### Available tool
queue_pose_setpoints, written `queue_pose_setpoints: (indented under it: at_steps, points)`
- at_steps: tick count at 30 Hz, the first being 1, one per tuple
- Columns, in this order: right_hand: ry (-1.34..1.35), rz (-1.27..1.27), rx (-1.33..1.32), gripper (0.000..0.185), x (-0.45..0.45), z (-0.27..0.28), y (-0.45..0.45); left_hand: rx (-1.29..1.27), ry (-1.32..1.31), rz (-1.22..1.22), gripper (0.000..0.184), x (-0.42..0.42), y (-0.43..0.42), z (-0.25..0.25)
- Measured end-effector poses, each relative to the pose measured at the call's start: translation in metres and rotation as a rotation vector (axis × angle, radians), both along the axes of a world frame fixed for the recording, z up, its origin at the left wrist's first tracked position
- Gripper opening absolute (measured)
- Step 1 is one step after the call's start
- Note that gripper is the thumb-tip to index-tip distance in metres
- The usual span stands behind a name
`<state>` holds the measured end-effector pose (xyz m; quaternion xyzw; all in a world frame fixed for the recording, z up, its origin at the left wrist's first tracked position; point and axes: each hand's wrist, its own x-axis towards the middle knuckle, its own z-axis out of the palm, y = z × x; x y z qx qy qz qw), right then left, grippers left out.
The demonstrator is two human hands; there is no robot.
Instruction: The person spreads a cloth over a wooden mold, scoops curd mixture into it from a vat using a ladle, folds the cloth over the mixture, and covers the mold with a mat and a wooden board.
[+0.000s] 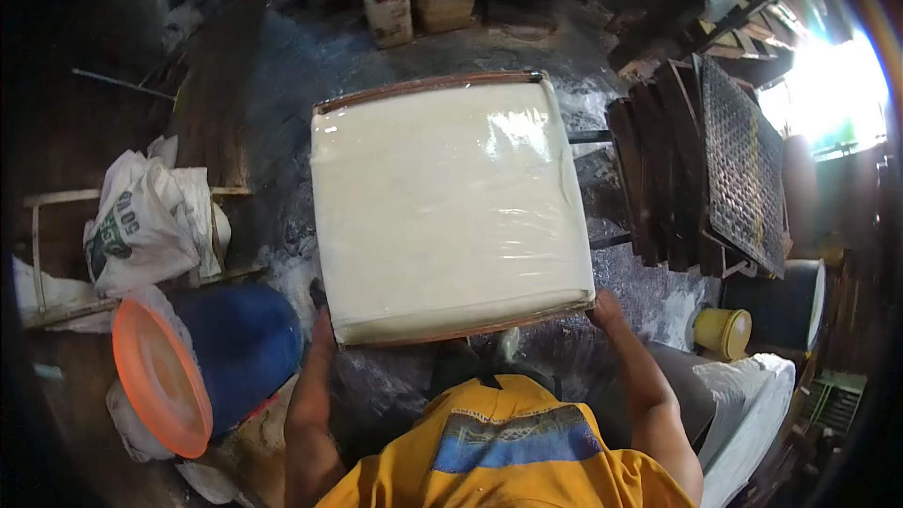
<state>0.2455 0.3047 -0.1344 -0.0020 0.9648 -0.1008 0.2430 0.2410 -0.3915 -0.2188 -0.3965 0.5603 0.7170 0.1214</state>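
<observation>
A large, square, wood-edged tray [451, 207] spreads out in front of me, its top a smooth, glossy cream-white layer. That layer looks like wet plastic sheeting or cloth, wrinkled along the right side. Brown wood shows along the tray's far and near edges. My left hand [323, 327] grips the near left corner, and my right hand [605, 309] holds the near right corner. Most fingers of both hands are hidden behind or beneath the tray. What lies under the white layer is not visible.
Dark trays with a woven-looking face [743, 165] lean upright at right. A blue barrel [249, 348] with an orange basin [155, 372] lies at left, below a white sack [150, 226]. A yellow bucket [721, 332] is at right; jerrycans [388, 14] stand at the back.
</observation>
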Motion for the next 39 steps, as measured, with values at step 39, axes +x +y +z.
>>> queue_pose_setpoints:
  at_steps: [39]
  points:
    - [0.984,-0.074,-0.484,0.023,-0.023,0.315,0.075,0.565,0.224,-0.689,0.034,-0.172,0.538,0.36]
